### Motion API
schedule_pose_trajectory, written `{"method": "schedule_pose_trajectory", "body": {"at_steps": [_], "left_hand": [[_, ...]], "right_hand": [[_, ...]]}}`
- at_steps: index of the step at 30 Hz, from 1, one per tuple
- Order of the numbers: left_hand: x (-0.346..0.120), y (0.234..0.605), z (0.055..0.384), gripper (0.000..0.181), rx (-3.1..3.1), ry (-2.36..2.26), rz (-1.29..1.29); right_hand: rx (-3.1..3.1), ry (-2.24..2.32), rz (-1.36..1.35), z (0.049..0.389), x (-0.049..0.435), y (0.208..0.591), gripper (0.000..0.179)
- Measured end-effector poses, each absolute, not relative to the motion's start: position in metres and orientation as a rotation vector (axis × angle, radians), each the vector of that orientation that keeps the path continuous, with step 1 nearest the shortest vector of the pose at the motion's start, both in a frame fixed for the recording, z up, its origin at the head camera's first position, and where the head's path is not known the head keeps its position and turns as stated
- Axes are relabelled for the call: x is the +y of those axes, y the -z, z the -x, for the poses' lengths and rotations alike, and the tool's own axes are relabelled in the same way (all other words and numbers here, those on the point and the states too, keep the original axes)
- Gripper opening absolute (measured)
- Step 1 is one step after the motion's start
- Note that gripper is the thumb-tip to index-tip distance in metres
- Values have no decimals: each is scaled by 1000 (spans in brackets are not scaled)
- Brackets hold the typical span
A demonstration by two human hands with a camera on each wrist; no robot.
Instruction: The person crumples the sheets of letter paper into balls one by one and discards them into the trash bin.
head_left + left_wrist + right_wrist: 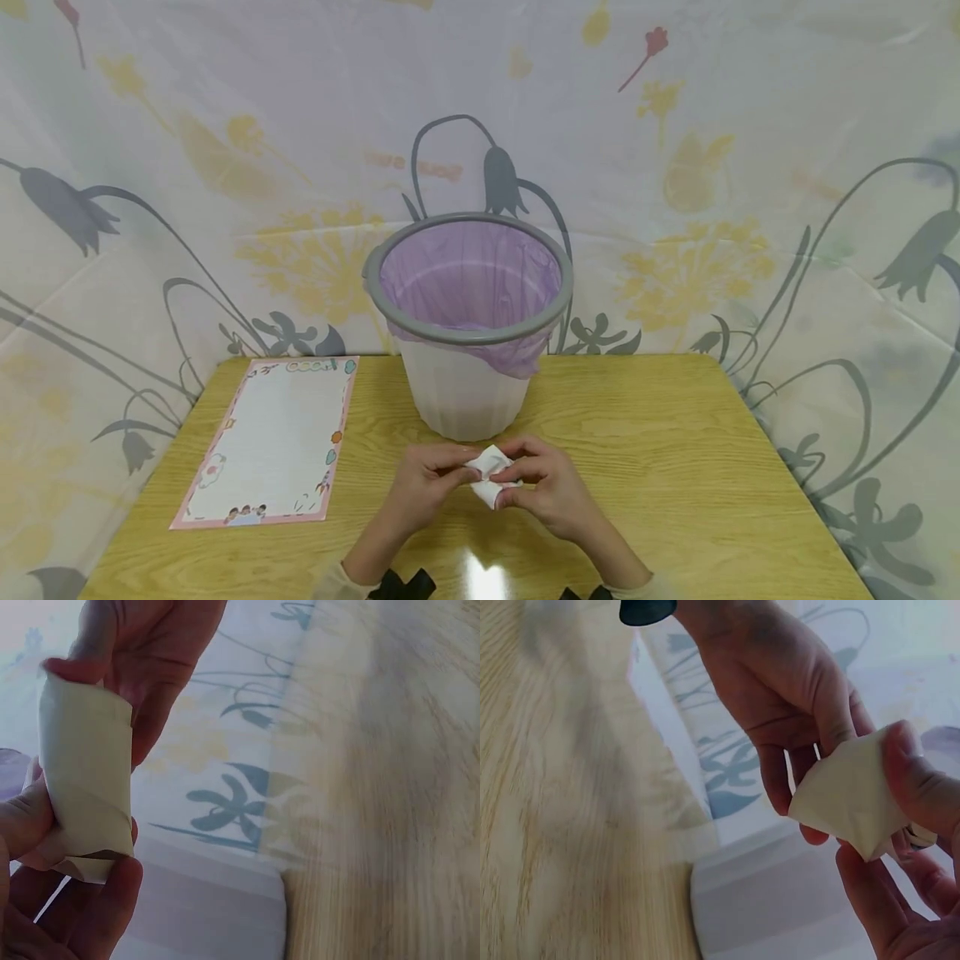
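A small folded piece of white paper is held between both hands, in front of the bin and over the table. My left hand pinches its left side between thumb and fingers. On the right side my right hand grips it the same way. Seen from the left wrist, the paper looks like a flattened roll with a gap at its lower end. In the right wrist view the paper shows a pointed lower corner.
Just beyond the hands stands a white bin with a grey rim and a purple bag lining it. A pink-bordered sheet with cartoon drawings lies at the left of the wooden table. Behind hangs a flower-patterned cloth.
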State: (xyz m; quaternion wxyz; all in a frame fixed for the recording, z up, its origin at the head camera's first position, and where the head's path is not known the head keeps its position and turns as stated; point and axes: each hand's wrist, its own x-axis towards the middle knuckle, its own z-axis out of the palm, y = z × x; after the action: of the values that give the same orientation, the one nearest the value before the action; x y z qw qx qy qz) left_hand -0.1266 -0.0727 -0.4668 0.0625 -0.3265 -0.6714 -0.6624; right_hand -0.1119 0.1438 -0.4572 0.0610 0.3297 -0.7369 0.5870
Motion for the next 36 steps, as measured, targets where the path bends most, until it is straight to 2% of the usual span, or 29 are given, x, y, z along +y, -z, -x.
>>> {"method": "schedule_pose_trajectory", "body": {"at_steps": [7, 12, 14, 18, 21, 30, 36], "left_hand": [[-72, 467, 121, 23, -2161, 1863, 990], [-70, 466, 118, 43, -2229, 1630, 1068], [-67, 466, 116, 52, -2230, 1608, 1064], [-64, 465, 115, 53, -2228, 1559, 1032], [-63, 466, 114, 54, -2256, 1441, 1036], [-58, 472, 116, 45, -2069, 1283, 1099], [-52, 476, 117, 32, -1864, 1317, 1116]], "right_hand": [[-2254, -1843, -869, 111, 142, 458, 6], [-2247, -1902, -805, 111, 144, 462, 7], [-2241, -1960, -767, 112, 144, 464, 15], [-2230, -2031, -743, 112, 145, 465, 45], [-2212, -2043, -786, 113, 146, 466, 53], [-2134, -2106, -724, 112, 141, 466, 21], [-2044, -2169, -656, 111, 136, 468, 10]]}}
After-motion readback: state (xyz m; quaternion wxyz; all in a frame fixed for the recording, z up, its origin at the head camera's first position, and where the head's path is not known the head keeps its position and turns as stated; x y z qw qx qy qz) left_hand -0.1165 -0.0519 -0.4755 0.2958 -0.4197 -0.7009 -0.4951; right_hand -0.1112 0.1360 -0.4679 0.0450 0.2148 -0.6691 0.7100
